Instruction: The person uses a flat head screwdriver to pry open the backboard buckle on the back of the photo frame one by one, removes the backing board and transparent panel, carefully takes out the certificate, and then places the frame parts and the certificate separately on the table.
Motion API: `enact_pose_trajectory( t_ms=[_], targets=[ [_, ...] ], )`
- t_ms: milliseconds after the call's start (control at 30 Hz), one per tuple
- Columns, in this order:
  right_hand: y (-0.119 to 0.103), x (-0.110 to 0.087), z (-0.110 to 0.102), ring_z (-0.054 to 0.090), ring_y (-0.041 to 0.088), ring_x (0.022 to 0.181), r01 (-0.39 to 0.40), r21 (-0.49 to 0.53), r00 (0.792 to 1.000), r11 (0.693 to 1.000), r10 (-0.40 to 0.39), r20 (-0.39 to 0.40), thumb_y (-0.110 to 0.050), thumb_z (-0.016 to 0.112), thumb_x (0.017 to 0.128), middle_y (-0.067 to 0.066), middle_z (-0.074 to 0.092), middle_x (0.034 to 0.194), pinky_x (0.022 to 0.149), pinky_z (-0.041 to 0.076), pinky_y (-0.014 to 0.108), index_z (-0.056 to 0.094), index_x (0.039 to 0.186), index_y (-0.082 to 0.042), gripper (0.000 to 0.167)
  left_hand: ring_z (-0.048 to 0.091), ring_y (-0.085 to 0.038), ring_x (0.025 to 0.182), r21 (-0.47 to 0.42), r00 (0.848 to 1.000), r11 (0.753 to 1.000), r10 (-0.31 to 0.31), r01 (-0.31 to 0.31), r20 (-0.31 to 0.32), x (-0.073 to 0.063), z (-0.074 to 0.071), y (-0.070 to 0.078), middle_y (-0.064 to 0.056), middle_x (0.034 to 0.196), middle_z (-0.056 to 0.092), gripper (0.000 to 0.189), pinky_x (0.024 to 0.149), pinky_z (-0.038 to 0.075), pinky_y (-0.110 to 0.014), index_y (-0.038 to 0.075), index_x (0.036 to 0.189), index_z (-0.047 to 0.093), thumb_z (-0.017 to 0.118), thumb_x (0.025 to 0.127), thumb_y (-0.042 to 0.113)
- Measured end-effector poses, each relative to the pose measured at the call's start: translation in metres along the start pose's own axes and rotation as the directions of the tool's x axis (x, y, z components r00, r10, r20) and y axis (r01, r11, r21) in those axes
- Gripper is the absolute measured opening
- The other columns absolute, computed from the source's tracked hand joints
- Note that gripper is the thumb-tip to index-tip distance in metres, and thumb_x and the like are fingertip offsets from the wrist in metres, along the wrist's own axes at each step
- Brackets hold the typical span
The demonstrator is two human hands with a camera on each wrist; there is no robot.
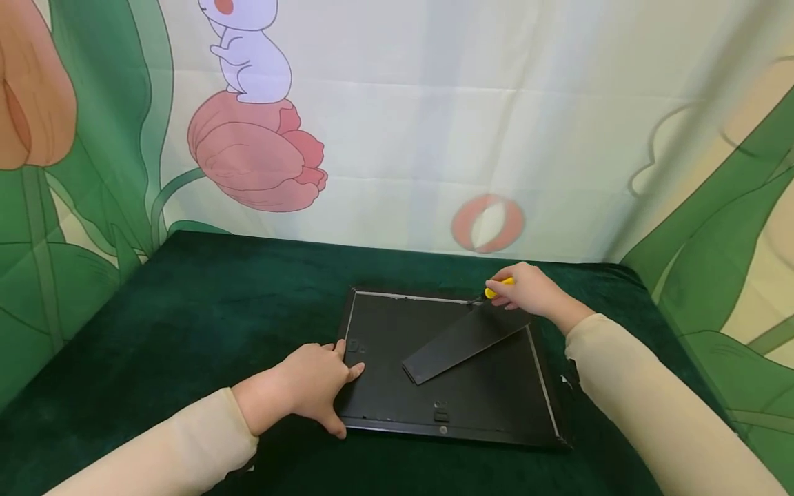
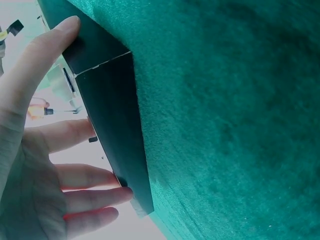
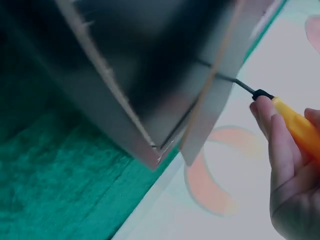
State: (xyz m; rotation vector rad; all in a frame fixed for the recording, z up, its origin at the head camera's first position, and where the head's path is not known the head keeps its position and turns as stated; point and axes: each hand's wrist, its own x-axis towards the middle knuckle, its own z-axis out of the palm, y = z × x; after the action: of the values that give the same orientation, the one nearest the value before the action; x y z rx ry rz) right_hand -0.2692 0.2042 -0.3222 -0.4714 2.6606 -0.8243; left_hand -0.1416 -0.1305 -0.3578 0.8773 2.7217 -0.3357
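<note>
A black picture frame (image 1: pixel 384 317) lies face down, its backing panel and small hanging fittings showing. A flat black stand leg (image 1: pixel 459 348) slants across the panel. My left hand (image 1: pixel 313 382) rests on the frame's left side near the front corner, thumb by the near edge and straight fingers spread over the left rim (image 2: pixel 112 120). At the far edge, my right hand (image 1: pixel 527 288) grips a yellow-handled tool (image 3: pixel 292 122) with a thin, dark, bent-looking shaft. The shaft reaches the far inner edge beside the leg; its tip is unclear.
Dark green cloth (image 1: pixel 248 296) covers the table under and around the frame. Behind the table hangs a printed curtain (image 1: pixel 384 138) with flowers and a white animal. More printed cloth stands at both sides.
</note>
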Motion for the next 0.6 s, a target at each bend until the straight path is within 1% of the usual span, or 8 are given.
enact_pose_trajectory(
  t_ms=[67, 233, 367, 467, 500, 533, 600],
  targets=[
    [0.001, 0.003, -0.004, 0.064, 0.030, 0.095, -0.025, 0.066, 1.000, 0.997, 0.025, 0.007, -0.025, 0.051, 0.097, 0.022, 0.062, 0.109, 0.078, 0.053, 0.039, 0.053, 0.123, 0.009, 0.042, 0.053, -0.033, 0.114, -0.005, 1.000, 1.000, 0.001, -0.001, 0.002, 0.001, 0.000, 0.001, -0.024, 0.133, 0.048, 0.094, 0.088, 0.047, -0.041, 0.021, 0.136, 0.051, 0.069, 0.059, 0.073],
    [0.000, 0.008, -0.009, 0.063, 0.031, 0.098, -0.096, 0.176, 0.995, 0.980, 0.092, 0.031, -0.025, 0.049, 0.098, 0.025, 0.060, 0.113, 0.082, 0.051, 0.040, 0.048, 0.126, 0.012, 0.046, 0.053, -0.033, 0.114, -0.015, 1.000, 1.000, 0.006, -0.006, 0.008, 0.001, 0.000, 0.000, -0.024, 0.133, 0.047, 0.094, 0.088, 0.047, -0.041, 0.020, 0.136, 0.051, 0.070, 0.060, 0.072],
    [0.004, 0.008, -0.012, 0.063, 0.030, 0.100, -0.143, 0.289, 0.990, 0.947, 0.138, 0.037, -0.026, 0.046, 0.099, 0.026, 0.059, 0.116, 0.085, 0.049, 0.039, 0.047, 0.125, 0.013, 0.047, 0.054, -0.033, 0.114, -0.021, 1.000, 1.000, 0.013, -0.013, 0.003, 0.001, 0.000, 0.000, -0.024, 0.133, 0.047, 0.093, 0.088, 0.047, -0.041, 0.021, 0.136, 0.050, 0.070, 0.060, 0.071],
    [0.008, 0.006, -0.012, 0.064, 0.028, 0.099, -0.163, 0.353, 0.986, 0.921, 0.167, 0.022, -0.027, 0.046, 0.099, 0.026, 0.060, 0.116, 0.085, 0.048, 0.038, 0.048, 0.123, 0.014, 0.047, 0.054, -0.033, 0.114, -0.017, 1.000, 1.000, 0.017, -0.017, -0.001, 0.001, 0.001, -0.001, -0.024, 0.133, 0.048, 0.093, 0.088, 0.047, -0.041, 0.021, 0.136, 0.051, 0.069, 0.061, 0.072],
    [0.008, 0.005, -0.012, 0.064, 0.028, 0.098, -0.162, 0.355, 0.985, 0.921, 0.170, 0.008, -0.027, 0.047, 0.099, 0.025, 0.060, 0.115, 0.085, 0.049, 0.038, 0.048, 0.122, 0.014, 0.047, 0.054, -0.033, 0.114, -0.016, 1.000, 1.000, 0.016, -0.016, -0.001, 0.001, 0.001, -0.001, -0.024, 0.133, 0.048, 0.093, 0.088, 0.047, -0.041, 0.021, 0.136, 0.051, 0.069, 0.061, 0.072],
    [0.008, 0.004, -0.010, 0.064, 0.028, 0.097, -0.155, 0.339, 0.986, 0.928, 0.167, -0.007, -0.027, 0.048, 0.098, 0.025, 0.061, 0.113, 0.084, 0.049, 0.038, 0.050, 0.121, 0.013, 0.046, 0.054, -0.033, 0.114, -0.016, 1.000, 1.000, 0.015, -0.015, -0.001, 0.001, 0.001, -0.001, -0.024, 0.133, 0.047, 0.093, 0.088, 0.047, -0.041, 0.021, 0.136, 0.051, 0.069, 0.061, 0.072],
    [0.006, 0.002, -0.007, 0.065, 0.029, 0.095, -0.120, 0.257, 0.990, 0.959, 0.134, -0.038, -0.029, 0.050, 0.097, 0.023, 0.064, 0.107, 0.082, 0.051, 0.038, 0.052, 0.120, 0.012, 0.046, 0.054, -0.034, 0.114, -0.017, 1.000, 1.000, 0.011, -0.011, 0.001, 0.000, 0.002, -0.002, -0.024, 0.133, 0.047, 0.093, 0.088, 0.047, -0.042, 0.021, 0.136, 0.050, 0.069, 0.061, 0.072]
  ],
)
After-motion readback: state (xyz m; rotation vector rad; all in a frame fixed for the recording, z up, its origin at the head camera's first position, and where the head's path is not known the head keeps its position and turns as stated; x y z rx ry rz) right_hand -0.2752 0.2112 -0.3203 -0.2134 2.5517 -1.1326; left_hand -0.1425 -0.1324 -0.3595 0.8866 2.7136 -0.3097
